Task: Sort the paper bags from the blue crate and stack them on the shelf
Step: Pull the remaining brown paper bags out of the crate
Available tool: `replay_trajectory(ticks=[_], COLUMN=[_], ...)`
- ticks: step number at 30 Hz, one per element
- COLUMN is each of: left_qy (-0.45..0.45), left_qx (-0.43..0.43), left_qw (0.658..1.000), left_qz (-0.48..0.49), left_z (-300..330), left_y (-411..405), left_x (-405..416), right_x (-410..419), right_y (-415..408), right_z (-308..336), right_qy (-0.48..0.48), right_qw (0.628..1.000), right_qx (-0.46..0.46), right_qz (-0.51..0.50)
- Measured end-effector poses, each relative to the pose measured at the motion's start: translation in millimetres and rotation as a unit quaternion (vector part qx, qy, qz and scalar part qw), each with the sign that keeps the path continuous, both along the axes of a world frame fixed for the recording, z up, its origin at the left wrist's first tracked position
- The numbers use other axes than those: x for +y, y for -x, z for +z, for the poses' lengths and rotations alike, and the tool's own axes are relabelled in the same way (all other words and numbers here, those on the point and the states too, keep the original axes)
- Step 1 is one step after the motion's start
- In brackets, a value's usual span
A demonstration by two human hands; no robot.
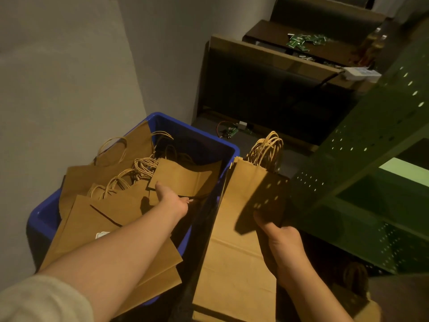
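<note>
While both hands work, green shelf post [362, 145] shades held bags [234, 228].

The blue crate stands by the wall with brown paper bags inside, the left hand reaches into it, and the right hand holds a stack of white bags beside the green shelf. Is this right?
One detail is wrong. The stack of bags gripped by the right hand is brown, not white, as the head view shows. The rest holds: the blue crate stands by the wall, the left hand reaches in, and the green shelf is beside.
</note>
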State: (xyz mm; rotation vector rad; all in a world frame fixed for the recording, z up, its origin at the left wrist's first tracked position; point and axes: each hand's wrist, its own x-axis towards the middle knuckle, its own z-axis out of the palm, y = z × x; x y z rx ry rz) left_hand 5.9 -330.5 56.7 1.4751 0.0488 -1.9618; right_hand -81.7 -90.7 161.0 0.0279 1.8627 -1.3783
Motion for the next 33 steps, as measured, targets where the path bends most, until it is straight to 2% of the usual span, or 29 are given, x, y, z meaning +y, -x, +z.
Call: replay_trajectory(ticks=[5, 12, 17, 23, 33], left_qy=[-0.024, 0.004, 0.0, 0.019, 0.111], left_qx=[0.033, -0.019, -0.013, -0.126, -0.205], left_qw=[0.999, 0.995, 0.994, 0.982, 0.957], left_qz=[-0.003, -0.1, -0.106, -0.139, -0.173], left_z=[-6.9, -15.1, -17.2, -11.3, 22.3], left_y=[1.1, -1.1, -8.8, -22.6, -40.1], left_x=[0.2, 1.7, -0.4, -5.9, -3.5], right_x=[2.1, 1.8, 3.6, 8.9, 8.5], right_y=[1.2, 0.5, -1.7, -4.7, -7.1], right_z=[-4.2, -3.6, -4.6, 3.0, 19.0], right_qy=[-0.007, -0.001, -0.003, 0.021, 0.098], right_qw=[1.0, 1.0, 1.0, 1.0, 0.995], right_qx=[-0.004, -0.017, -0.009, -0.004, 0.012], right_qz=[-0.009, -0.019, -0.013, 0.009, 0.012])
